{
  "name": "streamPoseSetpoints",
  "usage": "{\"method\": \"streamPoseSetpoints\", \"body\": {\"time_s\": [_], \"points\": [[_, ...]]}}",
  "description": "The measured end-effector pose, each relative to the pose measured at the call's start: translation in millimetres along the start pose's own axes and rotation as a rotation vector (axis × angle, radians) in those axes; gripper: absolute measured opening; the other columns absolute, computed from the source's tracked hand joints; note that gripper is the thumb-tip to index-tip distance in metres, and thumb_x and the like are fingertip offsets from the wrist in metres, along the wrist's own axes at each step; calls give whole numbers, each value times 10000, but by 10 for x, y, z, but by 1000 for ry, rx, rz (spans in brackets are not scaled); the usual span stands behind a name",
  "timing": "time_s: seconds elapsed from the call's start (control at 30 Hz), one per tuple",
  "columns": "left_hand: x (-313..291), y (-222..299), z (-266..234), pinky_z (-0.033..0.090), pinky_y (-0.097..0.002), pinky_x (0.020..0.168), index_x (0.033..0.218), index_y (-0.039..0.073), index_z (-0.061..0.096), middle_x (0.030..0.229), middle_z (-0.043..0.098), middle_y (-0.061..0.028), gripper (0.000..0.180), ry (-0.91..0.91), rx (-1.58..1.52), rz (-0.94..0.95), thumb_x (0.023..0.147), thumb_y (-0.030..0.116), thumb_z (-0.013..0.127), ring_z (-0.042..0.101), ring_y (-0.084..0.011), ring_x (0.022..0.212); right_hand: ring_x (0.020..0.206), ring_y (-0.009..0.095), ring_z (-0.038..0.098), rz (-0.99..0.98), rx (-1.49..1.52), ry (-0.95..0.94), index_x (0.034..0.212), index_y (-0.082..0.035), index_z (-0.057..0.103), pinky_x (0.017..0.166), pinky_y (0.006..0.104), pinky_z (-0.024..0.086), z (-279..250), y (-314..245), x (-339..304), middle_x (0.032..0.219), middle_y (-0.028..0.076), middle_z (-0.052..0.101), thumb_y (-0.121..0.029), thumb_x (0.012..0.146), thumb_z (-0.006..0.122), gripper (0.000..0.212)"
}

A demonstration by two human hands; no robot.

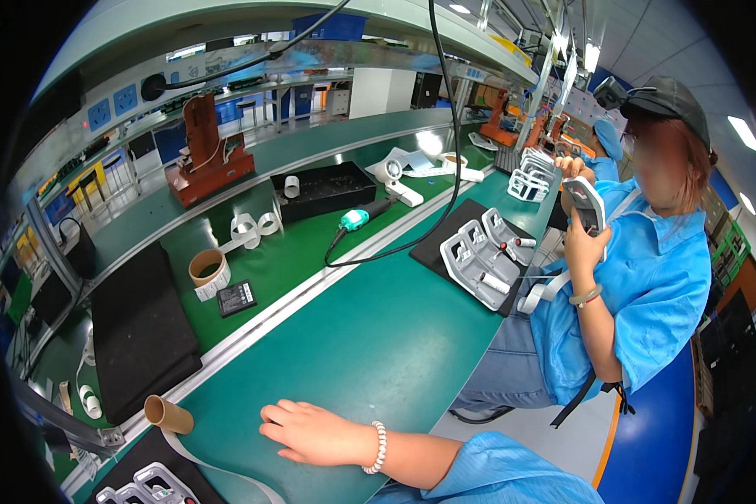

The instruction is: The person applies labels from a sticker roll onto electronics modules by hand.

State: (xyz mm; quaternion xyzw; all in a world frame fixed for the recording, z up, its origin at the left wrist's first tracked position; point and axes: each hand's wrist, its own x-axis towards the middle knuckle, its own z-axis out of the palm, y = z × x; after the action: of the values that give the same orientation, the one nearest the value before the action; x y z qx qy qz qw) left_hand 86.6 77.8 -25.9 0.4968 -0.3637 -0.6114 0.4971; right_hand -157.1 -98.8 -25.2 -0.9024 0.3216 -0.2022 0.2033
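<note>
My right hand [319, 432], a beaded bracelet at its wrist, rests palm down on the green tabletop [370, 336]. Its fingers are apart and slightly bent, with nothing visible in them. My left hand is out of the picture. Left of the right hand, a brown cardboard tube [170, 415] trails a pale strip [218, 472] across a black mat. On that mat, at the lower edge, lie grey-white plastic housings [155, 485], partly cut off.
A co-worker [647, 260] at the right holds a grey-white handheld device [585, 204]. Similar housings [479, 260] lie on a black mat nearby. Beyond the metal rail are a green electric screwdriver [354, 220], a label roll [208, 269], a battery [236, 298] and a black tray [328, 191].
</note>
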Motion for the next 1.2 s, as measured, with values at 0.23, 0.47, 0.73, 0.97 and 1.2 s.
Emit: {"method": "streamPoseSetpoints", "body": {"time_s": [0.23,0.47,0.73,0.97,1.2], "points": [[-4,-38,-33,471,-250,620,917,31,555,796,592,-71,65,7,-7,-24,855,49,559,569,-149,674,977,251,466,-22,8,32,991,1,513,829,353,441,0,0,10,1073,114,446,-112,724,690,340],[-6,-22,-18,473,-255,623,916,26,560,799,592,-69,68,9,19,-33,850,39,552,570,-148,680,979,248,463,-10,6,11,997,2,512,834,356,439,11,0,11,1079,112,445,-109,726,686,341],[-5,-6,-23,473,-259,639,920,22,563,814,597,-76,77,32,31,-58,848,49,560,573,-151,712,1007,251,450,0,-14,-46,1110,0,493,852,358,434,-26,-29,-6,1118,103,425,-123,770,653,395],[-3,47,46,474,-265,675,916,19,564,819,598,-77,81,24,38,-31,841,51,566,569,-152,722,1051,259,443,9,-57,-86,1144,4,485,870,360,426,-41,-72,-41,1190,123,420,-138,779,648,425],[4,85,50,474,-265,685,922,13,567,825,598,-77,92,10,3,-68,831,23,564,568,-153,726,1083,264,434,2,-56,-53,1123,6,496,878,351,418,-6,-67,-56,1231,148,420,-135,755,666,429]]}}
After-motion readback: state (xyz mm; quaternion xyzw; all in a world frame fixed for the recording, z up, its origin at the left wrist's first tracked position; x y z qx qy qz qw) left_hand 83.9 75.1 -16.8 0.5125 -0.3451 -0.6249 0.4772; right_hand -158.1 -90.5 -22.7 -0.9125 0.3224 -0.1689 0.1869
